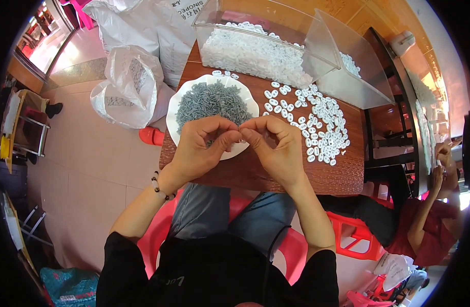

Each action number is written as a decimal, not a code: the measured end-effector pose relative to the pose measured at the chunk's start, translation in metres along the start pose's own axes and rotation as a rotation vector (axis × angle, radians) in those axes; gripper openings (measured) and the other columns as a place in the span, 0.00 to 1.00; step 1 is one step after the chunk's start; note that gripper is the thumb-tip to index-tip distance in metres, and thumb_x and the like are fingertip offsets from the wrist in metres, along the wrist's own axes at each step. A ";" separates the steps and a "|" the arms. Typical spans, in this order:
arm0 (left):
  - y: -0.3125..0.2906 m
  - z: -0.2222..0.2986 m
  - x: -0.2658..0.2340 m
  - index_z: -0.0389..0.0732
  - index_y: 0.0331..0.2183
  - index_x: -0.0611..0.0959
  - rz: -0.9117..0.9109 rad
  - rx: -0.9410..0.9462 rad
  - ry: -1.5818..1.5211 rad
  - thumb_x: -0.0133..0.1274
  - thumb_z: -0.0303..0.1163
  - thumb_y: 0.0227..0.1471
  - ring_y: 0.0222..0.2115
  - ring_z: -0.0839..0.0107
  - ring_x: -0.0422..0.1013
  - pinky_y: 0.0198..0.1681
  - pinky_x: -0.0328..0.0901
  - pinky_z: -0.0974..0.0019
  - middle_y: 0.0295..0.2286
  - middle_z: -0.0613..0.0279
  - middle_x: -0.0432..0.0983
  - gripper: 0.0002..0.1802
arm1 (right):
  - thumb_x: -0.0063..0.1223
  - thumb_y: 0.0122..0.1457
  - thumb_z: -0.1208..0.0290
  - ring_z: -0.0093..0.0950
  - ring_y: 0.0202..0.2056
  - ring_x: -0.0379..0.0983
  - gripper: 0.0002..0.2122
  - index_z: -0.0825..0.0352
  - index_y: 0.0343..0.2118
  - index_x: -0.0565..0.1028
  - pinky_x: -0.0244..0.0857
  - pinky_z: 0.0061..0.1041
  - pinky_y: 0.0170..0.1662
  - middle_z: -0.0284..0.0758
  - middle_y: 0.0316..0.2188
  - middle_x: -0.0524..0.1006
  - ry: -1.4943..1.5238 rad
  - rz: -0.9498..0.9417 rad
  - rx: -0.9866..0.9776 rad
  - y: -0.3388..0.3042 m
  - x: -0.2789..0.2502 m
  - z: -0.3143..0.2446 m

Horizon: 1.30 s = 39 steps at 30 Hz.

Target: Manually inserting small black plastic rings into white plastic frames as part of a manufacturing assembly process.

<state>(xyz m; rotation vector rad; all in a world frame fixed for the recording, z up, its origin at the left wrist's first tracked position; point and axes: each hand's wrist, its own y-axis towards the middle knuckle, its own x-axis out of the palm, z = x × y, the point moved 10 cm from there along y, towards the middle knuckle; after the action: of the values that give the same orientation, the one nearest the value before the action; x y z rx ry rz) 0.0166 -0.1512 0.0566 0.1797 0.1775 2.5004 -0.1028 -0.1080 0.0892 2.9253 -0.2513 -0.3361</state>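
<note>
Both hands meet above a white dish of grey pieces

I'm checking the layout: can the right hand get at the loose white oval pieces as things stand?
Probably yes: the loose white oval pieces lie spread on the tabletop just beside the right hand, with nothing visibly between, though its fingers look pinched together.

Left forearm: slanting inward, bare below the elbow. Left hand: curling, back facing up, thumb and forefinger pinching close at the tips. Right forearm: leaning inward likewise. Right hand: mirroring the left, its remaining fingers folding under, partly hiding from me. Both hands: meeting, or nearly meeting, before the chest.
</note>
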 end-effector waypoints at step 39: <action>-0.010 0.001 0.025 0.35 0.28 0.73 0.130 0.075 0.274 0.47 0.25 0.57 0.18 0.73 0.67 0.21 0.61 0.70 0.19 0.61 0.69 0.06 | 0.53 0.57 0.76 0.17 0.24 0.66 0.04 0.72 0.30 0.73 0.58 0.19 0.28 0.32 0.22 0.73 -0.187 -0.117 0.088 -0.011 -0.009 0.022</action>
<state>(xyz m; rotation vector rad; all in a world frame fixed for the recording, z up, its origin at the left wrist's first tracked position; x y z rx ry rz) 0.0029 -0.1285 0.0577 -0.1262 0.3838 2.6423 -0.1152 -0.0987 0.0682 3.0036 -0.1233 -0.6340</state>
